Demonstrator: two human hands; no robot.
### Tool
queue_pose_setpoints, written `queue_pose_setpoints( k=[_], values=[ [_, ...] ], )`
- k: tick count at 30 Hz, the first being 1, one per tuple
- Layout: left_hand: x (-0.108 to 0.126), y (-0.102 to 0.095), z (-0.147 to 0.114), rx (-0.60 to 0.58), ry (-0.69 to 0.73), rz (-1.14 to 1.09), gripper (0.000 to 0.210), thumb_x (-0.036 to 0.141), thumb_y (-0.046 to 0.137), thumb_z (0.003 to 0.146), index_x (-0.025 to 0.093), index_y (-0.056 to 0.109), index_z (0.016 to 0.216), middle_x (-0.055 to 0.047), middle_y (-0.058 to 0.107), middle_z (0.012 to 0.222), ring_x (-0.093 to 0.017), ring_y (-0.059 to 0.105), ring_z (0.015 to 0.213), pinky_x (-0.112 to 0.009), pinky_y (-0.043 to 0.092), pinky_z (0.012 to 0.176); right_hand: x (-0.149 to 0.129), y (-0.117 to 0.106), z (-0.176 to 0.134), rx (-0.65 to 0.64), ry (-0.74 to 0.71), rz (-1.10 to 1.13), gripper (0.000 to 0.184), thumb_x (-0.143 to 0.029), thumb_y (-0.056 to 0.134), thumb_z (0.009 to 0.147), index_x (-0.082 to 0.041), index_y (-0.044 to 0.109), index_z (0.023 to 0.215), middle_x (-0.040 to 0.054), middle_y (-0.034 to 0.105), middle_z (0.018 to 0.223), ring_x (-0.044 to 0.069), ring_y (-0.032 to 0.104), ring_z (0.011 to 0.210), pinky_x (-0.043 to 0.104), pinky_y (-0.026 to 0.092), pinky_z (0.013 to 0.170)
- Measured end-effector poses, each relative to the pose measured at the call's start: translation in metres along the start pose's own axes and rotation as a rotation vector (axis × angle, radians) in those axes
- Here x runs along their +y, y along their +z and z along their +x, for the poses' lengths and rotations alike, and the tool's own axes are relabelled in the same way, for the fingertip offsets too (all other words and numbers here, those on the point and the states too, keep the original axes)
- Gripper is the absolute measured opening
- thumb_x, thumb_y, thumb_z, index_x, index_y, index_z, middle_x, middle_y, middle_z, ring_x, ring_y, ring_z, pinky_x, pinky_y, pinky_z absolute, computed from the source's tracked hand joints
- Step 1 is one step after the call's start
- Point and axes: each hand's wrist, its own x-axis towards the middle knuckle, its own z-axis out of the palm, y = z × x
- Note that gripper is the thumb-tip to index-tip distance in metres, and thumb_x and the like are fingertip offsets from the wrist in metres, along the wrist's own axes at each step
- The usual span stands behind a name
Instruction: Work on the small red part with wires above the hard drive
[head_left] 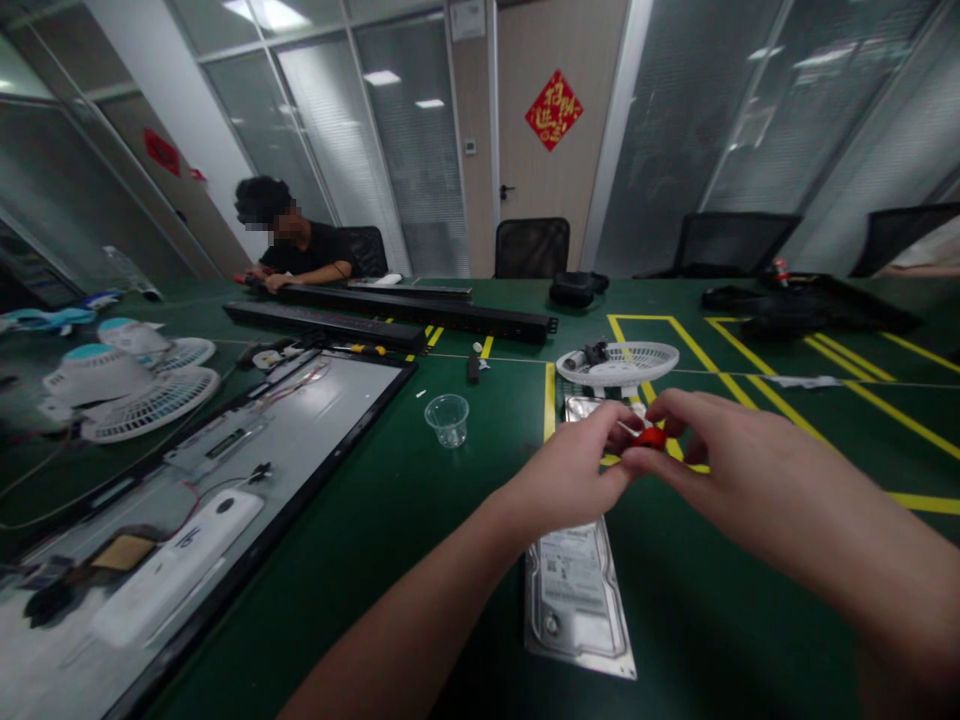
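Both my hands meet in front of me, above the table. Between their fingertips is a small red object (651,438), mostly covered, whose kind I cannot make out. My right hand (727,440) pinches it with thumb and forefinger. From the other side my left hand (574,462) closes its bent fingers on it. Below them a silver hard drive (576,600) lies label up on the green table. Just beyond my left hand a second shiny metal piece (581,406) is partly hidden.
A clear plastic cup (448,420) stands left of my hands. A large opened display panel (322,410) fills the left side, with white fan parts (112,385) beyond. A white fan grille (652,365) lies ahead. Long black bars (480,315) lie farther back, near a seated person (311,250).
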Motion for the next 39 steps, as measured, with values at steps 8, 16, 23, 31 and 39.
queue_pose_setpoints(
  k=[8, 16, 23, 31, 39],
  values=[
    [-0.003, 0.002, 0.0, -0.024, -0.027, -0.02, 0.034, 0.015, 0.063, 0.102, 0.021, 0.061, 0.135, -0.015, 0.077, 0.135, -0.029, 0.076, 0.125, -0.049, 0.06, 0.109, 0.003, 0.004, 0.002, 0.009, -0.098, 0.024, 0.036, -0.014, 0.051, 0.097, -0.022, 0.082, 0.114, 0.0149, 0.078, 0.114, 0.032, 0.077, 0.087, 0.044, 0.055, 0.073],
    [0.004, -0.002, 0.001, -0.023, 0.04, 0.072, 0.037, 0.027, 0.083, 0.088, 0.018, 0.068, 0.121, -0.012, 0.078, 0.125, -0.027, 0.074, 0.113, -0.04, 0.059, 0.096, -0.007, -0.004, 0.002, -0.079, 0.053, -0.032, 0.031, -0.051, 0.059, 0.104, -0.026, 0.077, 0.097, 0.009, 0.077, 0.079, 0.029, 0.069, 0.065, 0.038, 0.04, 0.059],
    [0.006, -0.002, -0.001, -0.032, 0.034, 0.081, 0.023, 0.025, 0.076, 0.093, 0.019, 0.066, 0.114, -0.009, 0.081, 0.114, -0.025, 0.076, 0.105, -0.035, 0.056, 0.087, -0.008, -0.005, 0.002, -0.105, 0.107, -0.075, 0.048, -0.071, 0.06, 0.101, -0.028, 0.075, 0.086, 0.0093, 0.075, 0.074, 0.032, 0.069, 0.066, 0.039, 0.037, 0.059],
    [0.002, 0.0, -0.001, -0.006, -0.052, 0.015, 0.039, 0.021, 0.069, 0.101, 0.021, 0.059, 0.139, -0.015, 0.078, 0.135, -0.032, 0.076, 0.127, -0.047, 0.06, 0.106, 0.007, 0.005, -0.002, 0.057, -0.179, 0.114, 0.03, -0.026, 0.059, 0.098, -0.023, 0.075, 0.123, 0.0132, 0.078, 0.118, 0.033, 0.078, 0.092, 0.044, 0.056, 0.073],
    [0.0, 0.002, -0.002, -0.028, -0.027, 0.0, 0.048, 0.023, 0.072, 0.101, 0.022, 0.056, 0.146, -0.016, 0.077, 0.136, -0.032, 0.075, 0.127, -0.053, 0.06, 0.11, 0.005, 0.003, 0.0, 0.014, -0.158, 0.065, 0.037, -0.017, 0.049, 0.099, -0.02, 0.079, 0.121, 0.0164, 0.08, 0.114, 0.034, 0.078, 0.089, 0.049, 0.058, 0.076]
  ],
)
